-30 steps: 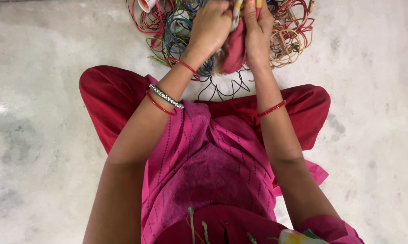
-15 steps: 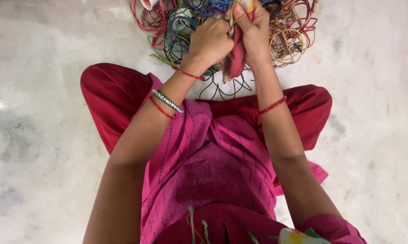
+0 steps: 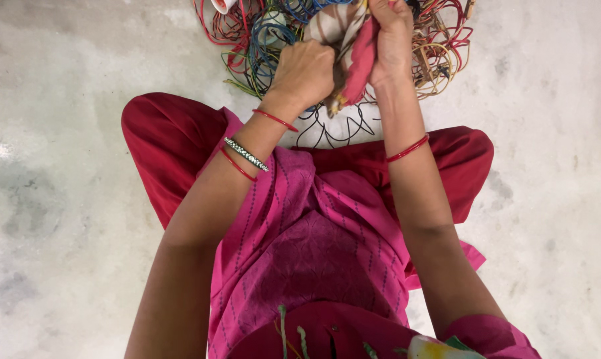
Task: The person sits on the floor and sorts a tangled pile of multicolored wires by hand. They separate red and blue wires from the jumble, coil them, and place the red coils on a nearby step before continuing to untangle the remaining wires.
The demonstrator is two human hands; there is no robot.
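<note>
Both hands have dropped lower, left hand (image 3: 305, 70) and right hand (image 3: 392, 41) gripping cloth (image 3: 355, 48).

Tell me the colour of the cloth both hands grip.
The cloth is pink with beige striped patches, seen in the head view.

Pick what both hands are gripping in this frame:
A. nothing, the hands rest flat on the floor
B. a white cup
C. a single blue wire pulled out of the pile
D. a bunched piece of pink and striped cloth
D: the left hand and the right hand are both closed on a bunched cloth, pink and striped, held above the tangled pile of coloured wires on the floor.
</note>
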